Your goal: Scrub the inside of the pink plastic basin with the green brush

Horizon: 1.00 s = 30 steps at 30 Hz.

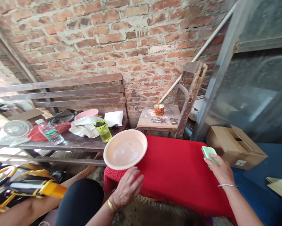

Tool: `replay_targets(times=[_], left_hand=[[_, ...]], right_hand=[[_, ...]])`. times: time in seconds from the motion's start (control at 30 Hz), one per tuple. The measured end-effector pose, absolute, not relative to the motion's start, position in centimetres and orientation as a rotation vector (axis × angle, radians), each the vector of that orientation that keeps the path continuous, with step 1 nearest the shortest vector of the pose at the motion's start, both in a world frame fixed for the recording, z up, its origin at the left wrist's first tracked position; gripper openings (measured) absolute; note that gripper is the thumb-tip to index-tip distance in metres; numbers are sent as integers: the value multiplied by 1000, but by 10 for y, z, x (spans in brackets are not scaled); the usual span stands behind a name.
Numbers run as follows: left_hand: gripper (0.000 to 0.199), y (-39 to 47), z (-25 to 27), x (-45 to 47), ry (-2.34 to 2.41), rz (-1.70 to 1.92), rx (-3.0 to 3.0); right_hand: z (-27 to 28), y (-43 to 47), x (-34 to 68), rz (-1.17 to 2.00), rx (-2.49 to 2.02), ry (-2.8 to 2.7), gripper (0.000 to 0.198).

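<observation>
My right hand, with a silver bangle at the wrist, grips a light green scrub brush by its back. Short bristles show along the brush's left edge, over the right end of a red cloth spread on a low table. My left hand is just below the rim of a pale plastic basin, its fingers stretched out and nothing in them. Whether its fingertips touch the basin or cloth I cannot tell. The basin sits on the cloth's left end, with a wet-looking bottom.
A wooden bench on the left bears a green bottle, a water bottle and a fan. A chair holds a small tin. A cardboard box stands at right. Another person's leg is at lower left.
</observation>
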<state>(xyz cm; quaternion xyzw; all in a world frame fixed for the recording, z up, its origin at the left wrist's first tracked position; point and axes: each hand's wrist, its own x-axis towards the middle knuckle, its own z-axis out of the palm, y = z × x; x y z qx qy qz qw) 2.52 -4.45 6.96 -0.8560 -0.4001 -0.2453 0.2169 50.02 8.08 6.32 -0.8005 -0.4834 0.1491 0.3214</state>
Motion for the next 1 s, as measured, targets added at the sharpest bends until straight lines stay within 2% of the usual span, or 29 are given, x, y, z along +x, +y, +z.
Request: replay_targets(times=[0.1, 0.27, 0.43, 0.57, 0.73, 0.87, 1.0], left_hand=[[44, -37, 57, 43, -969, -546, -2690], [67, 0, 47, 41, -1049, -427, -2883], [72, 19, 39, 26, -1027, -304, -2938], [69, 20, 32, 23, -1004, -302, -2986], [65, 20, 30, 25, -1020, -317, -2986], [63, 19, 31, 25, -1020, -352, -2969], [63, 19, 29, 25, -1010, -345, -2955]], right_hand=[[70, 89, 434, 393, -1982, -1508, 51], [71, 97, 295, 460, -1849, -1943, 30], [57, 100, 226, 456, -1776, -2113, 28], [59, 103, 270, 404, -1881, -2119, 29], [72, 95, 405, 298, -2212, -1895, 37], [73, 82, 506, 278, -2514, -1503, 50], [80, 80, 520, 196, -2570, -1308, 55]])
